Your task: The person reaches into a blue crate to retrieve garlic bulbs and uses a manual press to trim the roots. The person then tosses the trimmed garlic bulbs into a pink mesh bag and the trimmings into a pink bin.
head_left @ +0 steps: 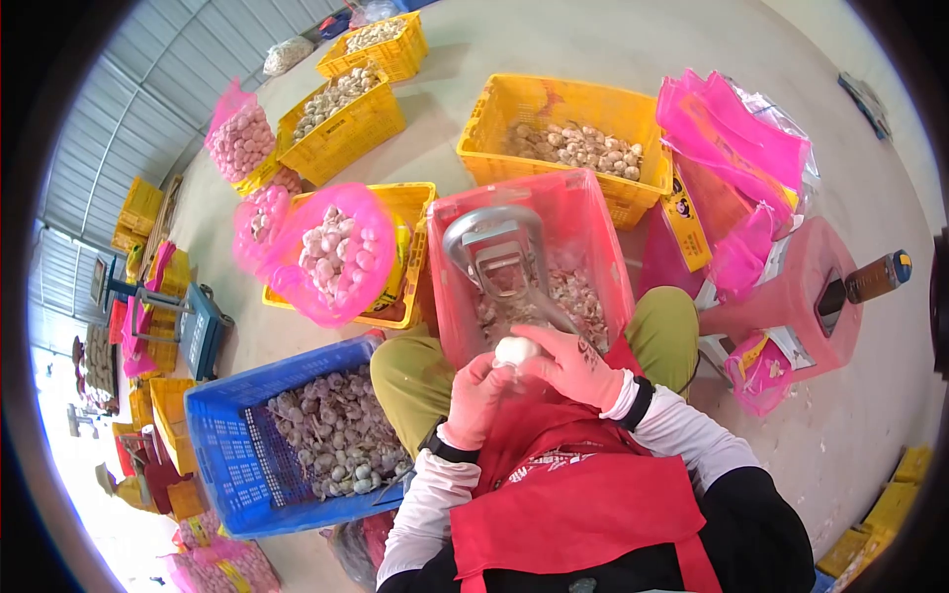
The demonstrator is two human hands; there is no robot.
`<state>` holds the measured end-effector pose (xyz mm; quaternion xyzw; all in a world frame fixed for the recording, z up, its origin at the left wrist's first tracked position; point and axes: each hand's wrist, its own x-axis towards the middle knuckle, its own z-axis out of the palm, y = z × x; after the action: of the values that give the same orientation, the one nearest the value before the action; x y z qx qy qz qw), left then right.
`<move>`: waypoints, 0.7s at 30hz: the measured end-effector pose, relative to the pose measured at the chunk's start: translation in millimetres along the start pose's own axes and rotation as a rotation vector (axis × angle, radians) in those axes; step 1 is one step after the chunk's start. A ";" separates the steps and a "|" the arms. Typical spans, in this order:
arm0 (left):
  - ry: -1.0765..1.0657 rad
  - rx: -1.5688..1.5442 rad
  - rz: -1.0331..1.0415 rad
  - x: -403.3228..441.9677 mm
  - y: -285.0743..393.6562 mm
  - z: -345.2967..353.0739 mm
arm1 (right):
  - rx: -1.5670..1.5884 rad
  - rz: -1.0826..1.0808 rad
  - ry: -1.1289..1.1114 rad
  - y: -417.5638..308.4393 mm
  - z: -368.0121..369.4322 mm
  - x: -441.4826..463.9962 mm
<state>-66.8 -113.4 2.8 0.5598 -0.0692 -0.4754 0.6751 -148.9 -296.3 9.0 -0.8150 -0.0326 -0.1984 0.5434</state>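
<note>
A white garlic bulb (516, 351) sits between my two hands, above the near end of the red crate (445, 247). My left hand (474, 397), in a pink glove, pinches the bulb's lower left side with its fingertips. On the other side, my right hand (575, 368), also gloved in pink, has its thumb and fingers closed around the bulb. Inside the crate lie loose garlic skins (578, 296). A grey metal device with a looped top (494, 237) stands over the crate just beyond my hands.
Unpeeled garlic fills part of a blue crate (222, 445) at my left. A pink mesh bag (331, 257) of cleaned bulbs stands ahead left. Behind the red crate is a yellow crate (563, 94) with garlic. At right are a pink stool (791, 326) and pink bags (732, 138).
</note>
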 end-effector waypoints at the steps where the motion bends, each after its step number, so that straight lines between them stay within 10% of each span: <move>1: 0.001 -0.002 0.006 -0.7 2.4 3.7 | 0.201 0.194 -0.048 0.2 -0.8 -1.1; 3: 0.008 0.081 0.301 -3.0 8.9 16.6 | 0.457 0.500 -0.162 -7.4 -6.5 1.4; 10: -0.072 -0.337 0.151 0.6 -2.0 5.6 | 0.301 0.555 -0.347 -7.6 -8.3 10.0; 12: 0.050 -0.131 0.123 4.6 -2.9 6.7 | -0.021 -0.016 -0.080 -2.1 8.7 9.4; 21: 0.063 -0.370 0.195 1.0 -6.0 23.4 | -0.220 -0.100 0.022 -4.8 22.7 7.0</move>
<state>-84.3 -129.9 5.9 0.4317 -0.0137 -0.3946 0.8110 -137.2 -275.1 8.1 -0.8648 -0.0453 -0.2364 0.4406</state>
